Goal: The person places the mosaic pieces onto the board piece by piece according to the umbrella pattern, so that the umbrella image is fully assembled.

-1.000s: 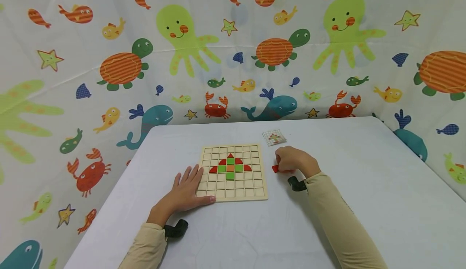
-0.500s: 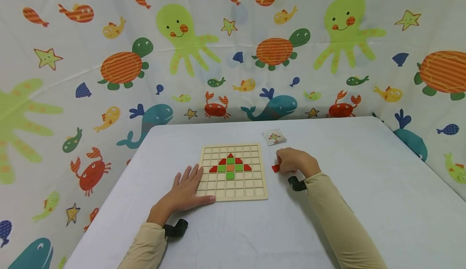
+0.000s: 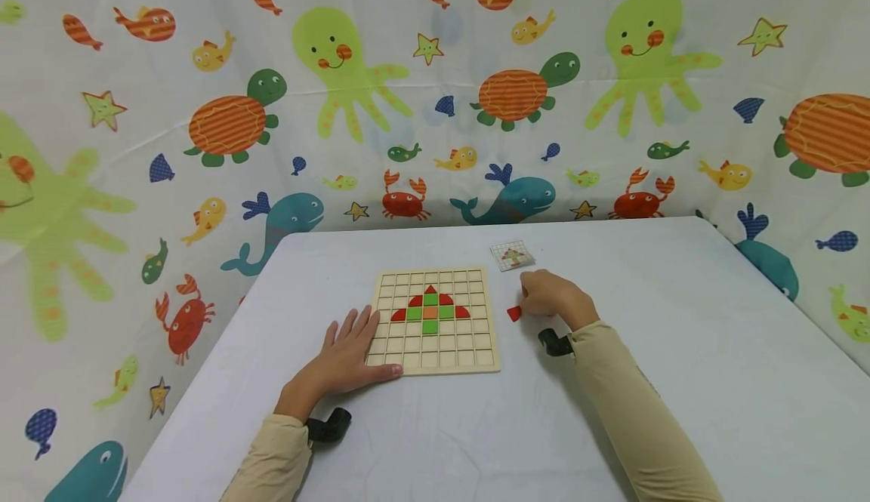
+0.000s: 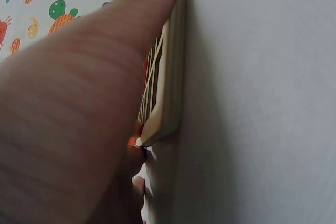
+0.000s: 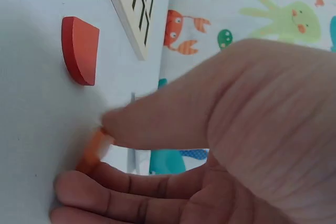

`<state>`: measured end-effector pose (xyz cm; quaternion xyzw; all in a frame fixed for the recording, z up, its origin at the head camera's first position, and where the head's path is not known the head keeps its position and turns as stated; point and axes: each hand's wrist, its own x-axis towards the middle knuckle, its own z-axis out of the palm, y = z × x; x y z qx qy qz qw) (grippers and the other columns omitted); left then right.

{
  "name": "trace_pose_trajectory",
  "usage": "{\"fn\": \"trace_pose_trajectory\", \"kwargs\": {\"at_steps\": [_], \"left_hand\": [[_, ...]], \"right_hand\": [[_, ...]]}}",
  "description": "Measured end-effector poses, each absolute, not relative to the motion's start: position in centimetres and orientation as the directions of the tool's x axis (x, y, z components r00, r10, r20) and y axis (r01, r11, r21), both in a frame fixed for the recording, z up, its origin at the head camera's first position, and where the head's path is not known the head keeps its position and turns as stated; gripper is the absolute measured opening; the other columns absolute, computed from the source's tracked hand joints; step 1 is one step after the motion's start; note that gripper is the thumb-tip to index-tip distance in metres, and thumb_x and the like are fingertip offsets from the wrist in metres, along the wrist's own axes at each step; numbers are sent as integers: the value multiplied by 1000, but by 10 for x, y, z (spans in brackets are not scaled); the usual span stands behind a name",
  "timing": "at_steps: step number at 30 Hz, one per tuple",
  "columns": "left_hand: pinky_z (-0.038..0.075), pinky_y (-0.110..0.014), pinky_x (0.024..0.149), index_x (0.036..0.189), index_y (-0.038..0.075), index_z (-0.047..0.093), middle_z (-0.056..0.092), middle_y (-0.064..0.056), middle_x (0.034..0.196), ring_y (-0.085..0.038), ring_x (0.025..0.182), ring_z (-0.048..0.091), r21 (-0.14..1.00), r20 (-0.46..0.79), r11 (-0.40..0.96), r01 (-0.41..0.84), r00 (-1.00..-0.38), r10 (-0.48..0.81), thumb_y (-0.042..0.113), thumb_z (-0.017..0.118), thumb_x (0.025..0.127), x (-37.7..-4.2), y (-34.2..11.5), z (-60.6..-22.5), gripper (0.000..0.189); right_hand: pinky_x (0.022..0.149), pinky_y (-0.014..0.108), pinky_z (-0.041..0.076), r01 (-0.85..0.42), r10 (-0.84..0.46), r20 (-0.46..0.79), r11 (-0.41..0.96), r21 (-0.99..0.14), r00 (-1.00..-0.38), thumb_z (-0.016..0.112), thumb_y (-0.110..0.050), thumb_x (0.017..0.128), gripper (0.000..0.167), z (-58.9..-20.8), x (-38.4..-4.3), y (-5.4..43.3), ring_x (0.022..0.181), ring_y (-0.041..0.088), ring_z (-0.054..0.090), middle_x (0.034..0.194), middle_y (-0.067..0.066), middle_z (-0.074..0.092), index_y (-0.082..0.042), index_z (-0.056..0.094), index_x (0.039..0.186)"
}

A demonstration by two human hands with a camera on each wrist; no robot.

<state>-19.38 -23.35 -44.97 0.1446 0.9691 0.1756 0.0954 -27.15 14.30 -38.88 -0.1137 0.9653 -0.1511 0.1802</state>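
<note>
My left hand (image 3: 347,358) lies spread at the near left corner of the square wooden grid board (image 3: 465,362), thumb along the front edge, fingers along the left side. On the board, red quarter-round pieces (image 3: 462,312), green squares (image 3: 430,327), a red triangle (image 3: 431,291) and an orange square (image 3: 430,312) form a symmetric figure. Right of the board, my right hand (image 3: 553,298) is low over the table. Its thumb and fingers pinch a blurred orange piece (image 5: 94,150), seen in the right wrist view. Beside that hand a loose red quarter-round piece (image 5: 83,51) lies flat.
A small pattern card (image 3: 513,256) with a similar figure on a grid lies behind the right hand. White cloth covers the table (image 3: 435,441). A curtain (image 3: 435,109) printed with sea animals hangs behind and at the sides.
My right hand has shifted slightly right, away from the loose red piece, which shows more fully beside the fingers. The left hand and the board have stayed in place.
</note>
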Motion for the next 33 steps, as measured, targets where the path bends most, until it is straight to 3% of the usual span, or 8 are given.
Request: {"fn": "trace_pose_trajectory", "kwargs": {"at_steps": [7,14,27,33], "left_hand": [[-2,-68,124,169,-2,19,11,-23,177,-46,162,1,369,-136,897,244,-940,312,72,72,89,-193,-234,-451,121],[-2,-69,124,169,-2,19,12,-23,177,-46,162,1,374,-132,895,243,-941,311,72,71,88,-193,-234,-451,121],[-2,-68,125,169,-2,19,11,-23,177,-46,162,1,376,-147,896,237,-939,310,70,72,89,-190,-232,-444,120],[-3,-67,125,169,-1,19,10,-23,177,-45,162,0,370,-144,897,240,-939,311,73,71,89,-191,-232,-446,121]], "right_hand": [[80,38,52,-160,-251,-274,936,-314,-928,62,-5,104,22,-399,-279,144,90,29,59,96,15,61,8,60,122],[80,40,52,-155,-245,-209,915,-373,-947,61,-1,103,12,-402,-282,147,88,30,59,94,15,62,5,63,113],[83,43,55,-319,-335,46,835,-448,-941,60,6,98,15,-400,-283,139,89,30,61,101,17,69,8,66,112],[82,39,58,-350,-367,78,774,-527,-927,61,7,99,16,-396,-279,130,88,28,62,96,12,68,7,68,114]]}}
